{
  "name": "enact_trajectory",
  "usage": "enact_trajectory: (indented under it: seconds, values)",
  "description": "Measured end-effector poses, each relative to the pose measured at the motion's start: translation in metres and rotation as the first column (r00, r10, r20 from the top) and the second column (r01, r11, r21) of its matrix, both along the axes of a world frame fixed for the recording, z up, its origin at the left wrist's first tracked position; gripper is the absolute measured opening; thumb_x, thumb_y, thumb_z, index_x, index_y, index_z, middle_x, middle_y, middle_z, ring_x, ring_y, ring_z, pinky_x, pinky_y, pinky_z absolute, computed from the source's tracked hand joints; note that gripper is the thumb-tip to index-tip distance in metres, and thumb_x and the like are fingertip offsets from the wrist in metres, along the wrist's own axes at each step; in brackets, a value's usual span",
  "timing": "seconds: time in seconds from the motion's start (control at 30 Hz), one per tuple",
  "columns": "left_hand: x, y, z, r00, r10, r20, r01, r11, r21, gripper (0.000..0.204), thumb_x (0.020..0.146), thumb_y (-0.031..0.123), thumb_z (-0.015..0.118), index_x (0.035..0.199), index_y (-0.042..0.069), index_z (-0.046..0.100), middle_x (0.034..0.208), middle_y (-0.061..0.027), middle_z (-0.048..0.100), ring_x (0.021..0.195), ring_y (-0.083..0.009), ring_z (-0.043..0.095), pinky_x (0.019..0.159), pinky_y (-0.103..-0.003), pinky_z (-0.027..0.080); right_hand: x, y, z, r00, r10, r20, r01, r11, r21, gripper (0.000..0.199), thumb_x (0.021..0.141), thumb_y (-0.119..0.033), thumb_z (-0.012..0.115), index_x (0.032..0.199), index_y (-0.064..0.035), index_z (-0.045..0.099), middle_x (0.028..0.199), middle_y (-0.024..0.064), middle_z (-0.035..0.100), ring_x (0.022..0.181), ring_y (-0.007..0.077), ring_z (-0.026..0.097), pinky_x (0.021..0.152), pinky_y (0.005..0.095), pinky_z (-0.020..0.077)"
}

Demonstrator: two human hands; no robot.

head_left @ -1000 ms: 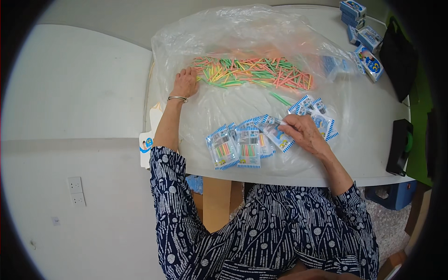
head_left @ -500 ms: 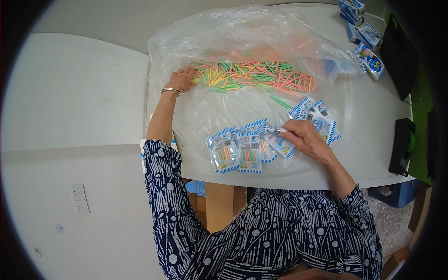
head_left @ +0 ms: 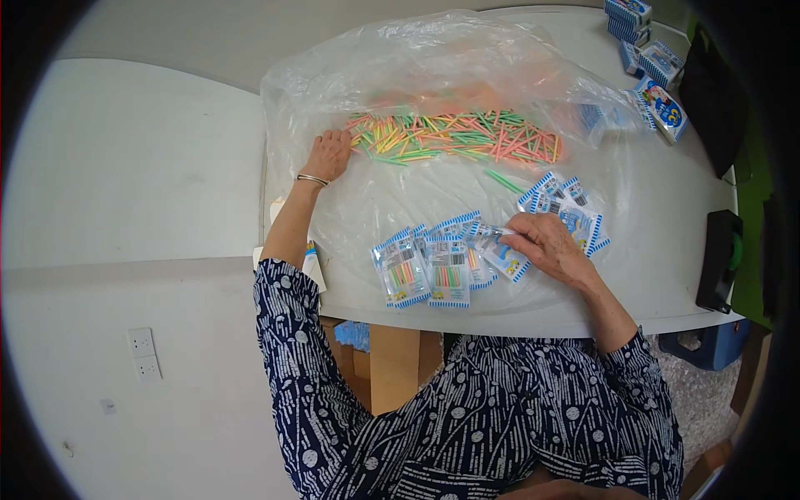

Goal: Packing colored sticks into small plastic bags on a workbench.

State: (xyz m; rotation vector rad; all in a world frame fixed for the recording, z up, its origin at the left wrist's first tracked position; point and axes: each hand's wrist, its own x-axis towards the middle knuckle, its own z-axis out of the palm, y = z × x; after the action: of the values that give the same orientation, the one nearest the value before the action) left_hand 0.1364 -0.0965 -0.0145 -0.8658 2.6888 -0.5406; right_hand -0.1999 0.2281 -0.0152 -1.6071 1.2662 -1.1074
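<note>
A long heap of thin pastel sticks (head_left: pixel 454 136) in pink, green and yellow lies on a clear plastic sheet (head_left: pixel 400 196). At its left end is my left hand (head_left: pixel 331 156), fingers curled together and tips against the sticks; whatever they hold is hidden. My right hand (head_left: pixel 550 247) pinches the top edge of a clear packet (head_left: pixel 507 258) with blue-striped ends. Filled packets (head_left: pixel 450 271) overlap to its left, with colored sticks showing through their windows. More packets (head_left: pixel 581 221) lie partly beneath and beyond the right hand.
Two loose green sticks (head_left: pixel 502 181) lie between heap and packets. Small blue-and-white boxes (head_left: pixel 662 62) are stacked at the far right. A black tape dispenser (head_left: pixel 718 262) stands at the table's right edge. Beneath the near edge is an open cardboard box (head_left: pixel 394 367).
My left hand has drawn slightly down toward me at the heap's left end, its fingers more curled. The right hand keeps its pinch on the packet almost unmoved.
</note>
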Motion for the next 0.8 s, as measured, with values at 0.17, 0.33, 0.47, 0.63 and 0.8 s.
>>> enact_trajectory:
  seconds: [0.17, 0.33, 0.47, 0.63, 0.8]
  values:
    - [-0.009, 0.005, 0.001, 0.991, -0.005, -0.136, 0.007, 1.000, 0.011, 0.027, 0.084, 0.020, 0.058, 0.104, 0.004, 0.050, 0.098, -0.0152, 0.057, 0.092, -0.0318, 0.055, 0.076, -0.045, 0.045, -0.002, 0.001, -0.002, 1.000, -0.015, -0.014, 0.015, 1.000, -0.013, 0.022, 0.084, -0.017, 0.064, 0.077, 0.0025, 0.058, 0.063, 0.0147, 0.051, 0.057, 0.0273, 0.049, 0.054, 0.0373, 0.0353]
    - [0.002, 0.003, 0.001, 0.962, 0.113, -0.248, -0.103, 0.993, 0.050, 0.021, 0.089, 0.018, 0.054, 0.102, 0.003, 0.046, 0.096, -0.0171, 0.059, 0.091, -0.0350, 0.057, 0.076, -0.046, 0.046, -0.001, 0.001, 0.000, 0.999, 0.023, -0.035, -0.023, 1.000, -0.009, 0.018, 0.084, -0.014, 0.063, 0.080, 0.0022, 0.058, 0.069, 0.0172, 0.054, 0.064, 0.0339, 0.053, 0.059, 0.0413, 0.0389]
    - [-0.016, 0.002, 0.022, 0.901, 0.399, -0.170, -0.360, 0.907, 0.219, 0.019, 0.093, 0.019, 0.050, 0.100, 0.002, 0.046, 0.094, -0.0190, 0.061, 0.084, -0.0370, 0.059, 0.073, -0.044, 0.047, -0.003, 0.001, 0.000, 0.999, 0.019, -0.027, -0.019, 1.000, 0.017, 0.018, 0.085, -0.015, 0.062, 0.080, 0.0022, 0.058, 0.070, 0.0176, 0.054, 0.064, 0.0344, 0.053, 0.059, 0.0419, 0.0387]
    - [-0.030, 0.022, 0.040, 0.591, 0.530, -0.609, 0.013, 0.748, 0.664, 0.019, 0.098, 0.020, 0.047, 0.102, 0.001, 0.050, 0.090, -0.0118, 0.063, 0.080, -0.0250, 0.064, 0.071, -0.036, 0.051, -0.001, 0.001, -0.004, 0.999, 0.002, 0.052, -0.005, 0.997, 0.072, 0.021, 0.085, -0.017, 0.063, 0.080, 0.0027, 0.057, 0.064, 0.0159, 0.051, 0.057, 0.0267, 0.049, 0.056, 0.0371, 0.0373]
    - [-0.093, 0.071, 0.038, 0.043, 0.958, -0.284, 0.422, 0.240, 0.874, 0.016, 0.096, 0.013, 0.050, 0.102, -0.001, 0.052, 0.092, -0.0133, 0.061, 0.087, -0.0253, 0.063, 0.083, -0.039, 0.053, -0.004, -0.002, -0.012, 0.976, -0.162, 0.143, 0.140, 0.978, 0.152, 0.024, 0.086, -0.018, 0.062, 0.076, 0.0016, 0.055, 0.060, 0.0066, 0.045, 0.057, 0.0122, 0.040, 0.053, 0.0305, 0.0335]
